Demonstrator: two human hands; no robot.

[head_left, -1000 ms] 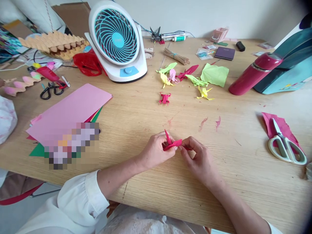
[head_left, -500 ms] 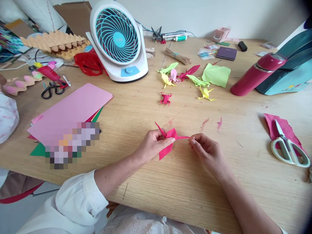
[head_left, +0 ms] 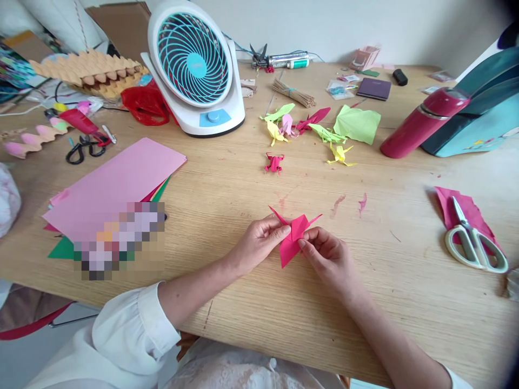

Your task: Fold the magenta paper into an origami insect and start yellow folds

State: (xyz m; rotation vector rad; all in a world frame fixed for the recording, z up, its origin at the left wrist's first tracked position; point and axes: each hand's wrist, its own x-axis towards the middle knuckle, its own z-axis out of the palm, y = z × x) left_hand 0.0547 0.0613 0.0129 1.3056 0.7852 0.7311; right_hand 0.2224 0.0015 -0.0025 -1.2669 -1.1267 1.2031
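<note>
A red origami piece [head_left: 292, 240] with two thin points spreading upward and a wide flap below is held over the middle of the table. My left hand [head_left: 265, 236] pinches its left side, thumb on the front. From the right, my right hand [head_left: 326, 256] grips the edge of the body between thumb and fingers. Beyond them on the wood sits a small red origami frog [head_left: 274, 162]. Farther back lie folded paper figures, among them a yellow one [head_left: 340, 154] and a pink one [head_left: 287, 125], beside a light green sheet [head_left: 357, 124].
White-handled scissors [head_left: 475, 248] rest on red paper [head_left: 446, 202] at right. A red flask [head_left: 425, 123] stands behind. At left is a stack of coloured paper [head_left: 121, 175], with a fan [head_left: 197, 70] at the back. Part of the stack is blurred out.
My right hand has moved left, from the tip of the right-hand point to the body of the red origami piece. That point now angles upward instead of lying level.
</note>
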